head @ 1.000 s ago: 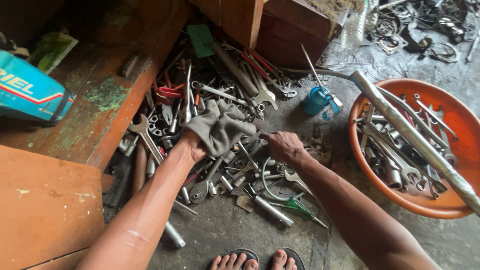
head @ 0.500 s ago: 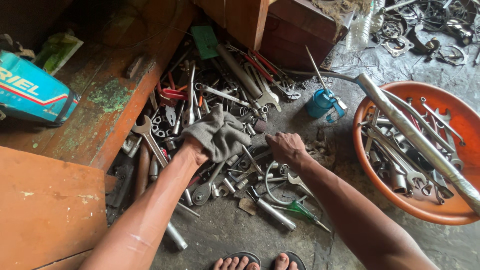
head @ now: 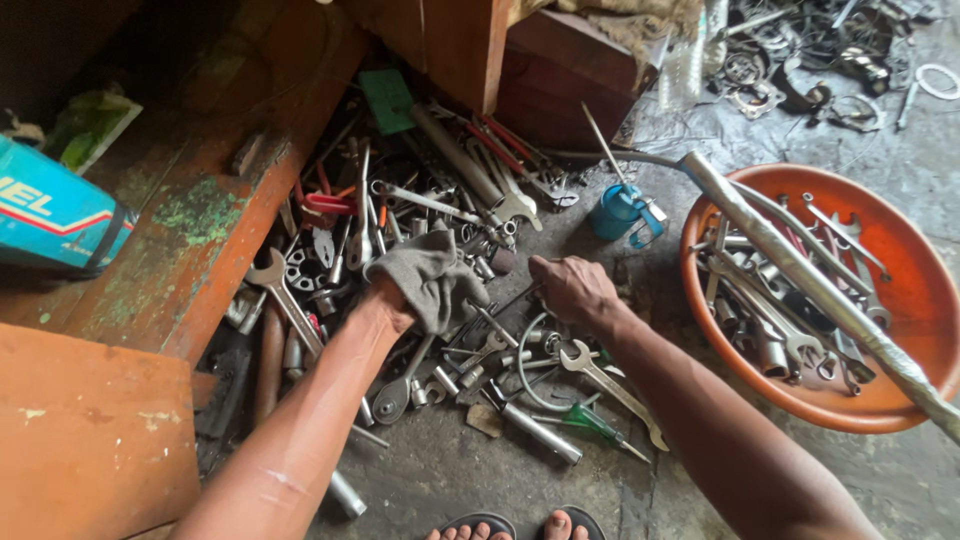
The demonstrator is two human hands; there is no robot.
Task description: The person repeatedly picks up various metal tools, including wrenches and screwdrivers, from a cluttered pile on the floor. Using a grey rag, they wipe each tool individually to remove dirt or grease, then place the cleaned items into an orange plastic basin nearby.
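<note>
My left hand (head: 392, 298) was bunched tight on a limp grey rag (head: 430, 277) over the floor's tool heap (head: 450, 330), while my right hand (head: 572, 287) curled, I think, around a stiff, likely greasy spanner shaft best gripped mid-length.

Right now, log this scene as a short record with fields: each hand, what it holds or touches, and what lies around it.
left hand: wrapped in a grey rag, hand itself mostly hidden under it
right hand: palm down on the pile of tools, fingers curled; what they grip cannot be told
floor: wrenches, sockets, a green-handled screwdriver
right side: orange basin holding wrenches, a long metal pipe lying across it
behind pile: blue oil can
left side: wooden ledge
</note>
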